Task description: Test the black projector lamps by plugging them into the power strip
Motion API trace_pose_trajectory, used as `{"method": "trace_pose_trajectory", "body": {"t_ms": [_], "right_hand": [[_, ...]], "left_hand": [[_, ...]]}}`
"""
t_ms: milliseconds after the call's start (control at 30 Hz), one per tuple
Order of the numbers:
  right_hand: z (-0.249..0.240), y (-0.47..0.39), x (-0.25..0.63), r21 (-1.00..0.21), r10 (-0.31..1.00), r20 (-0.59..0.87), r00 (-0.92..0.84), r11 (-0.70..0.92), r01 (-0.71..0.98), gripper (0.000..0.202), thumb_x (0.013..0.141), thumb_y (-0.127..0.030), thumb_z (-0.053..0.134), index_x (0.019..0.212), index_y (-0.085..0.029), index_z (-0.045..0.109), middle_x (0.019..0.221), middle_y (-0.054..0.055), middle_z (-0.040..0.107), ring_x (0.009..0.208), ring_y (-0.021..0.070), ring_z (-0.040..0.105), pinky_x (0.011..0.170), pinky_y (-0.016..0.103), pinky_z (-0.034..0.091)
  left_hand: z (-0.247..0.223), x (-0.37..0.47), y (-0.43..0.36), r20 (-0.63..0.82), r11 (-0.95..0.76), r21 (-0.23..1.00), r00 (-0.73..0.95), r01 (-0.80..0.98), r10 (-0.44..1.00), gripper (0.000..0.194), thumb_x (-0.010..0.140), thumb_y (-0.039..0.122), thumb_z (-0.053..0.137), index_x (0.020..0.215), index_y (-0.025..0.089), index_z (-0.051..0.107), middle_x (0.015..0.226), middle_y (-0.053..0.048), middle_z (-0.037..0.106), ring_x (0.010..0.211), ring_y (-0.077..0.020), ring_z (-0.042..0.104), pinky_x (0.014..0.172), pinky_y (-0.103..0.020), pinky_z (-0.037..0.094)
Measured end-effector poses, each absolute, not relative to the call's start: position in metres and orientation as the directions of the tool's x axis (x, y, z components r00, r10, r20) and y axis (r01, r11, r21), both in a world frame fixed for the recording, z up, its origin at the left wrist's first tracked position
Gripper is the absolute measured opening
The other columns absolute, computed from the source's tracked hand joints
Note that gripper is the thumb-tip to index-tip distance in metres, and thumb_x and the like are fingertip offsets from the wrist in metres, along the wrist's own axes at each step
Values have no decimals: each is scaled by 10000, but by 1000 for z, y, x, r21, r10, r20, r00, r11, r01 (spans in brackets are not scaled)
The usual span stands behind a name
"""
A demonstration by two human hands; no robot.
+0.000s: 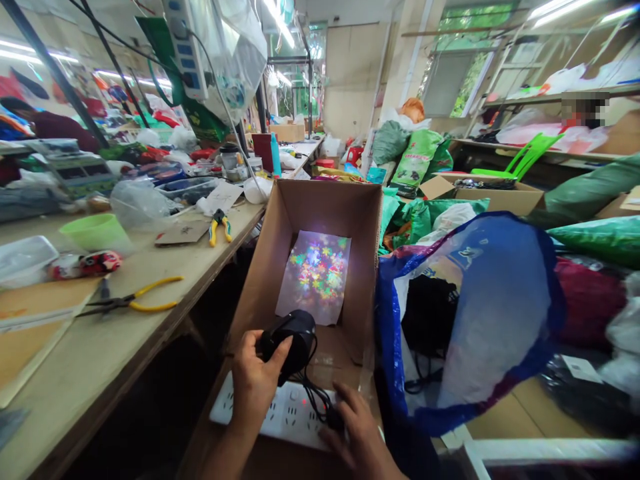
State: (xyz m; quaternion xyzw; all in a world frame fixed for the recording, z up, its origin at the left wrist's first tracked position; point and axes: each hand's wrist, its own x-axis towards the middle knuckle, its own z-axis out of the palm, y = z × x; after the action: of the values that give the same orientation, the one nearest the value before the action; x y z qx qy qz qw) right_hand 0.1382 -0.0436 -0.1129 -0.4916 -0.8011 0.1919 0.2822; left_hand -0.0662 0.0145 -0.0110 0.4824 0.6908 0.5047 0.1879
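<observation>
Black rounded device (pixel 295 340) sits between the left hand's (pixel 263 363) pinching thumb and fingers; the right hand (pixel 357 427), fingers loosely bent, touches a black plug (pixel 334 419) at the white plastic power strip (pixel 287 413). Beyond them, a brown cardboard box (pixel 325 200) contains light-patterned white paper (pixel 287 303); rightward, a blue-rimmed bag (pixel 555 287) holds black cabled items (pixel 430 307).

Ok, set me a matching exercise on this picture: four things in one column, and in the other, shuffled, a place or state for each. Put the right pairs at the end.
Things
1. black device
2. sheet of paper
3. white power strip
4. pale green bowl

Place or state
A. on the bench
B. crossed by the left forearm, with red lights showing
C. in the grip of the left hand
D. inside the cardboard box, lit with coloured shapes

Right pairs: 1-C, 2-D, 3-B, 4-A
</observation>
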Motion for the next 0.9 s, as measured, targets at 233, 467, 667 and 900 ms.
{"method": "trace_pose_trajectory", "body": {"t_ms": [233,467,667,900], "right_hand": [[-92,-44,129,-803,952,223,-207,300,515,215,886,-271,492,1061,-195,590,1143,136,627,1058,266,592,901,406,488],[-54,-28,136,-981,990,-141,-29,-144,-127,390,725,-369,692,1036,-210,521,1154,122,634,1083,288,585,910,429,449],[-24,-27,151,-874,889,-248,-384,-377,-308,657,725,-708,516,1143,-207,597,997,130,701,1011,306,621,921,486,415],[3,-43,147,-923,952,-299,-66,-306,-235,539,772,-577,593,1144,-188,616,1198,77,633,1179,289,503,1049,434,333]], "left_hand": [[-11,-62,9,249,-22,880,-419,475,873,377,677,503,672,824,184,534,709,-11,593,633,-193,605,577,-301,501],[-6,-57,-6,443,-212,785,-289,581,849,300,692,386,707,819,186,524,874,-48,573,787,-202,592,682,-334,510],[-8,-33,-38,649,-468,591,-41,657,760,217,763,246,674,868,195,491,1081,-121,576,1001,-239,588,811,-380,515],[-8,-15,-62,674,-641,494,206,588,709,197,797,214,630,853,192,442,1180,-228,587,1107,-296,575,856,-421,525]]}}
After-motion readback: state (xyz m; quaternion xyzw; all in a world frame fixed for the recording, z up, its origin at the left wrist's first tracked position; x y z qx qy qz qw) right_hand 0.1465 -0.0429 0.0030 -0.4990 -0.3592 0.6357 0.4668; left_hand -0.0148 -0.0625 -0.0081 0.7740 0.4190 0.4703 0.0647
